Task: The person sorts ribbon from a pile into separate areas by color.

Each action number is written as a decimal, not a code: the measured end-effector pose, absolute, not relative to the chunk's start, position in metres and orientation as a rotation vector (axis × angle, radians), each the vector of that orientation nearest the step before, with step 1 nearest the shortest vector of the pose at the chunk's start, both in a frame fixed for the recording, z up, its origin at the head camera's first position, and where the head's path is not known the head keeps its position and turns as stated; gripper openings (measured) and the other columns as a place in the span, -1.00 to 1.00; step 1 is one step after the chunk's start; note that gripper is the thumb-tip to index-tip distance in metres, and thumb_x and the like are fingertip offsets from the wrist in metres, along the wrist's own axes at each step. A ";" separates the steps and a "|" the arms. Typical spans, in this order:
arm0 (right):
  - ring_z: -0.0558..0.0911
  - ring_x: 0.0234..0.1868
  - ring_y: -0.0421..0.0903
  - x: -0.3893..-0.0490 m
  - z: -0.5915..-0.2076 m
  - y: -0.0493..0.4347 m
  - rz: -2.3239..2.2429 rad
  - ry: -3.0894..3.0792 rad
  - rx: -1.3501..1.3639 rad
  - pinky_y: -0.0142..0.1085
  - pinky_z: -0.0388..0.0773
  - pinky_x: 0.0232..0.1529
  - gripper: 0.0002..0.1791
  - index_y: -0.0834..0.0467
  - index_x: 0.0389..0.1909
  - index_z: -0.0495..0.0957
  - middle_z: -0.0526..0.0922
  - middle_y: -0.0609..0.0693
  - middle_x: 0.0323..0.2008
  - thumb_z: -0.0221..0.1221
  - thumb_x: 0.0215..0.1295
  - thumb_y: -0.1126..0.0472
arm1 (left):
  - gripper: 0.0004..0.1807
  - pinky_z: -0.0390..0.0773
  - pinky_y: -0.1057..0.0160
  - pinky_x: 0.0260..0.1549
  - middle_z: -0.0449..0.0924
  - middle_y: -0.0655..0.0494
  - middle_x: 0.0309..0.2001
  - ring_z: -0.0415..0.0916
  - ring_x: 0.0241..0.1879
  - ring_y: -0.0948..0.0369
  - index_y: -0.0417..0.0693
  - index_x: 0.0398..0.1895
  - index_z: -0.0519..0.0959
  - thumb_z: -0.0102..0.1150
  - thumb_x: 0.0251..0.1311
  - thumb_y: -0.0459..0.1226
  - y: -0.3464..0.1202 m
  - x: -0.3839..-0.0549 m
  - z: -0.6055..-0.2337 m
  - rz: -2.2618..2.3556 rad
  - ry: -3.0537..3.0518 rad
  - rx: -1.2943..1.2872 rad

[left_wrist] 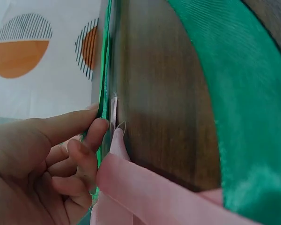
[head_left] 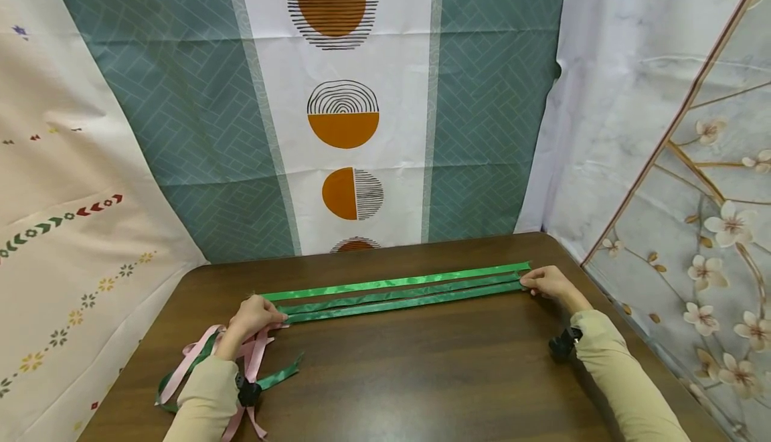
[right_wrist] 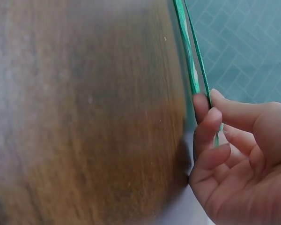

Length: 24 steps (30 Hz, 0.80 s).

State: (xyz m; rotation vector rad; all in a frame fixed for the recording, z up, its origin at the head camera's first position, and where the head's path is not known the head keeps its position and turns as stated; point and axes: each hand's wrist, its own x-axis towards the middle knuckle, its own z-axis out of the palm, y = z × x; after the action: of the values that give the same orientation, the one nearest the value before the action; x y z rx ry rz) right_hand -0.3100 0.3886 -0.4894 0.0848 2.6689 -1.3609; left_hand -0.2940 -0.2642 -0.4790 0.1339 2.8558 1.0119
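Observation:
Three green ribbons stretch side by side across the table: a bright green ribbon [head_left: 391, 284] at the back, a darker green ribbon [head_left: 385, 296] in the middle and another dark green ribbon [head_left: 409, 302] nearest me. My left hand [head_left: 249, 318] pinches the nearest ribbon's left end between thumb and fingertips. At its right end, my right hand [head_left: 549, 282] pinches it likewise; in the right wrist view, the pinched ribbon [right_wrist: 201, 65] runs taut between thumb and finger. Pink ribbons [left_wrist: 154, 187] lie loose beneath and beside my left hand.
A loose heap of pink ribbon [head_left: 255, 355] and green ribbon [head_left: 280, 376] lies around the left forearm. The brown wooden table [head_left: 409, 368] ends at a patterned cloth [head_left: 361, 207] behind; other cloths hang on both sides. Each wrist wears a black camera.

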 end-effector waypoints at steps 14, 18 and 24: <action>0.51 -0.46 -0.10 -0.306 -0.494 0.388 -1.077 2.928 0.166 -0.26 0.42 -0.43 -0.69 0.27 -0.39 0.69 0.61 0.00 -0.53 0.32 0.19 0.05 | -0.74 0.30 0.32 -0.72 0.53 0.13 -0.72 0.29 -0.77 0.31 -0.15 -0.69 0.61 0.32 0.10 -0.25 -0.260 -0.293 -0.484 0.887 2.922 0.087; 0.58 -0.28 0.08 -0.305 -0.492 0.384 -0.981 2.961 0.143 -0.12 0.50 -0.25 -0.67 0.26 -0.40 0.70 0.68 0.19 -0.30 0.32 0.18 0.03 | -0.67 0.28 0.27 -0.71 0.54 0.12 -0.70 0.27 -0.76 0.26 -0.11 -0.74 0.55 0.31 0.13 -0.21 -0.259 -0.291 -0.483 0.818 2.923 0.011; 0.58 -0.28 0.09 -0.306 -0.487 0.378 -0.897 2.964 0.153 -0.10 0.50 -0.27 -0.68 0.23 -0.44 0.70 0.67 0.24 -0.22 0.31 0.19 0.01 | -0.63 0.28 0.21 -0.66 0.50 0.13 -0.72 0.31 -0.70 0.20 -0.07 -0.77 0.54 0.33 0.12 -0.15 -0.259 -0.289 -0.477 0.751 2.948 -0.098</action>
State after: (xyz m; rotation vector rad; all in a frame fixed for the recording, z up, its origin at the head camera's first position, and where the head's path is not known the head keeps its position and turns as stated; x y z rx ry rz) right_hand -0.3063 0.3780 -0.4873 0.1529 2.9642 -0.8965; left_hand -0.2893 -0.2586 -0.4771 -0.0984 2.9477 0.7508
